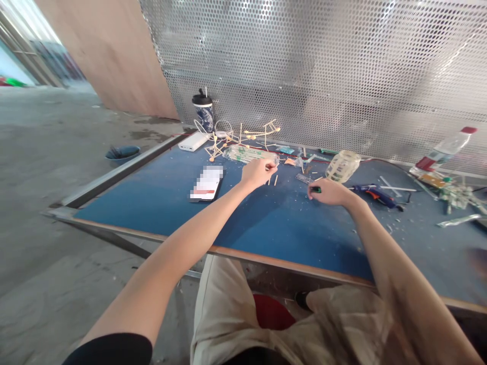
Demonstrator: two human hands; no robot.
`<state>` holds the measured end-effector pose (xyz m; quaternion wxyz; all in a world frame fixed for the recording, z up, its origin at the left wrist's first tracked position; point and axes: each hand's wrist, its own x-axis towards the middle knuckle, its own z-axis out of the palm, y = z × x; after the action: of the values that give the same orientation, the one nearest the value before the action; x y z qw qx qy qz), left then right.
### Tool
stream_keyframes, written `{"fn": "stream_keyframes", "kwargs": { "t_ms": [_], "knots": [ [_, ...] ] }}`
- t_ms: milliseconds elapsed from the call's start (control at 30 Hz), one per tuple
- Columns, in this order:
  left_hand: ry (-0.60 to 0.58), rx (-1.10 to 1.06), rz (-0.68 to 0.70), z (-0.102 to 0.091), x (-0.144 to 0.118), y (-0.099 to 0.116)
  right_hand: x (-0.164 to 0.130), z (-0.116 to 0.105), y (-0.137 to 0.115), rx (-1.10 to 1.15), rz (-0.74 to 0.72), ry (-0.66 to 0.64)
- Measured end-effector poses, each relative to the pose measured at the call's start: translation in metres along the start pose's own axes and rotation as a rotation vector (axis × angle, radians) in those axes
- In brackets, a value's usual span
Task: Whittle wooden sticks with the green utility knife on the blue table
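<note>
My left hand (257,173) reaches out over the blue table (160,197) and pinches a thin wooden stick (274,165) next to a clear packet of sticks (245,153). Two short stick pieces (273,180) lie just right of that hand. My right hand (330,192) rests on the table with its fingers closed on a small green-tipped tool (315,189). A stick-and-ball frame (243,136) stands behind the packet. A small cage-like stick model (343,166) sits just beyond my right hand.
A phone (206,184) lies left of my left hand. A white power bank (194,141) and a lidded cup (203,111) stand at the back left. A blue glue gun (375,193), a plastic bottle (445,149) and scraps lie at right. Perforated metal sheet (323,71) backs the table.
</note>
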<state>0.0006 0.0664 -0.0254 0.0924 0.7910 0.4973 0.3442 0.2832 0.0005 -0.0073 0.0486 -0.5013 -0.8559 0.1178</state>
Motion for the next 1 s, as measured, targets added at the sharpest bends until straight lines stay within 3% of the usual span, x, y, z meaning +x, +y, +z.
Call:
{"fn": "stream_keyframes", "kwargs": {
  "t_ms": [67, 133, 267, 433, 600, 733, 900, 1000],
  "knots": [
    [-0.017, 0.024, -0.039, -0.003, 0.002, -0.004, -0.001, -0.001, -0.001, 0.046, -0.064, -0.104],
    [-0.068, 0.047, -0.094, -0.005, 0.005, -0.009, -0.001, -0.001, -0.004, 0.101, -0.116, -0.127],
    [-0.150, 0.074, -0.185, -0.009, 0.007, -0.015, 0.002, 0.003, -0.005, 0.124, -0.096, -0.015],
    [-0.191, 0.164, -0.185, -0.016, 0.008, -0.017, 0.006, 0.010, -0.002, 0.085, 0.018, 0.089],
    [-0.317, 0.200, -0.129, -0.024, 0.011, -0.023, 0.005, 0.010, -0.002, 0.093, 0.028, 0.086],
    [-0.354, 0.189, -0.097, -0.027, 0.013, -0.028, 0.005, 0.010, -0.001, 0.102, 0.021, 0.077],
    [-0.577, 0.090, 0.088, -0.028, 0.016, -0.037, 0.007, 0.011, 0.000, 0.108, 0.017, 0.069],
    [-0.638, 0.054, 0.151, -0.028, 0.018, -0.043, 0.007, 0.011, -0.001, 0.112, 0.015, 0.062]
  ]
}}
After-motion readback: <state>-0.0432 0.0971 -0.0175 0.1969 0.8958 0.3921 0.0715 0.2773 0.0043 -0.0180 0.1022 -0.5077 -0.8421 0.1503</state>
